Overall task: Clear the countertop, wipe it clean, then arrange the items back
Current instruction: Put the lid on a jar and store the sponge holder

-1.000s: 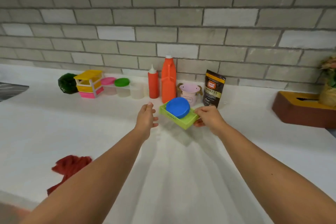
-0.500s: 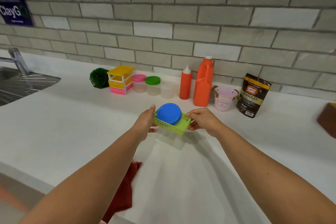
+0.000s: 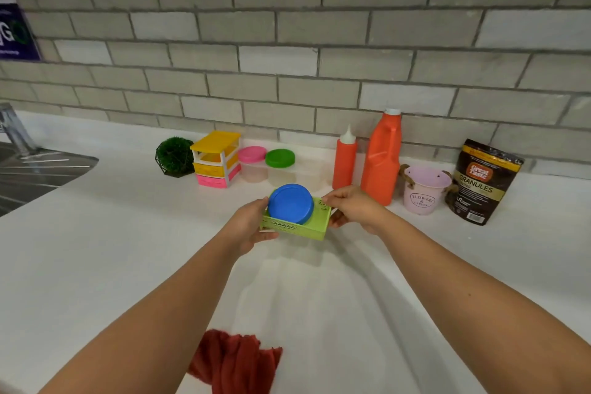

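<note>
A small green perforated basket [image 3: 315,227] with a blue-lidded container [image 3: 290,203] in it is held just above the white countertop [image 3: 96,249]. My left hand [image 3: 248,227] grips its left end and my right hand [image 3: 350,208] pinches its right end. Along the wall stand a green ball plant [image 3: 174,155], a yellow and pink mini drawer unit [image 3: 216,158], a pink-lidded jar [image 3: 252,163], a green-lidded jar [image 3: 280,166], a red squeeze bottle [image 3: 344,160], an orange jug [image 3: 382,155], a pink pail [image 3: 423,190] and a dark granules pouch [image 3: 483,181].
A red cloth [image 3: 235,361] lies at the counter's front edge, partly under my left forearm. A steel sink [image 3: 28,169] with a tap sits at the far left. The grey brick wall [image 3: 287,41] runs behind the row of items.
My left hand has closed on the basket's left end, so both hands now hold it. The view has shifted left, bringing the sink in and dropping the brown box out.
</note>
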Demonstrator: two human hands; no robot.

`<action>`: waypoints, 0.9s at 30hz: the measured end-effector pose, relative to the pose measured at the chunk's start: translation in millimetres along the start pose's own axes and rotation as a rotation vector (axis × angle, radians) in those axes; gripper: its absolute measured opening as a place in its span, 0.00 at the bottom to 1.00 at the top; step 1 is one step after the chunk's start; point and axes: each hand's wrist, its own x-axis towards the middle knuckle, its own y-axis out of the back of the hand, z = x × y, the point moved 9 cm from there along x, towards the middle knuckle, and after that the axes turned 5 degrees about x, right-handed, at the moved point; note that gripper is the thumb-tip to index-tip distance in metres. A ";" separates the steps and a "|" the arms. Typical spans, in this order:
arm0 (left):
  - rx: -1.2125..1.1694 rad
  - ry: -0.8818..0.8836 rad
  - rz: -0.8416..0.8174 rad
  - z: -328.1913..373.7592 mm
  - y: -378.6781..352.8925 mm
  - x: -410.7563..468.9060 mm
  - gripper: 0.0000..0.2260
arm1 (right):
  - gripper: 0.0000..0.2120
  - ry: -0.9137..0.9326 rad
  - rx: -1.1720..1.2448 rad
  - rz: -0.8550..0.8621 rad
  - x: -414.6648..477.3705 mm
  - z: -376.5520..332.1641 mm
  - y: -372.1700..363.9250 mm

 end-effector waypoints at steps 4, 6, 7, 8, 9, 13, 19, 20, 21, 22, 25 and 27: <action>0.004 -0.001 -0.103 10.6 11.0 24.5 0.12 | 0.10 -0.037 -0.019 0.065 19.4 -3.4 -8.0; -0.010 0.013 -0.146 12.3 16.8 35.3 0.12 | 0.11 -0.065 -0.057 0.093 26.4 -3.9 -13.5; -0.012 0.010 -0.165 13.4 20.0 40.6 0.12 | 0.11 -0.078 -0.084 0.110 30.1 -4.6 -16.3; -0.018 0.005 -0.181 14.4 23.3 46.3 0.12 | 0.11 -0.087 -0.120 0.131 33.9 -6.0 -19.4; -0.020 0.001 -0.191 14.2 26.7 52.7 0.12 | 0.11 -0.086 -0.160 0.164 38.3 -8.6 -22.0; -0.018 -0.019 -0.210 11.7 31.3 74.9 0.14 | 0.13 0.070 -0.409 0.447 53.6 -27.3 -23.4; -0.047 -0.022 -0.175 3.5 23.2 100.3 0.20 | 0.20 0.149 -0.619 0.437 67.0 -40.2 -57.0; -0.072 -0.015 -0.173 1.9 20.6 102.6 0.20 | 0.22 0.122 -0.641 0.415 70.9 -38.4 -60.9; -0.105 -0.005 -0.170 -0.4 17.7 105.1 0.22 | 0.24 0.094 -0.644 0.397 74.7 -36.4 -63.4; -0.147 0.012 -0.167 -1.4 14.7 105.9 0.24 | 0.26 0.070 -0.635 0.381 78.2 -34.5 -64.6; -0.200 0.030 -0.199 -1.2 7.6 108.3 0.23 | 0.34 0.051 -0.587 0.344 85.4 -31.3 -66.2; -0.173 0.013 -0.249 0.9 4.4 107.4 0.15 | 0.37 0.058 -0.583 0.317 88.2 -32.2 -67.0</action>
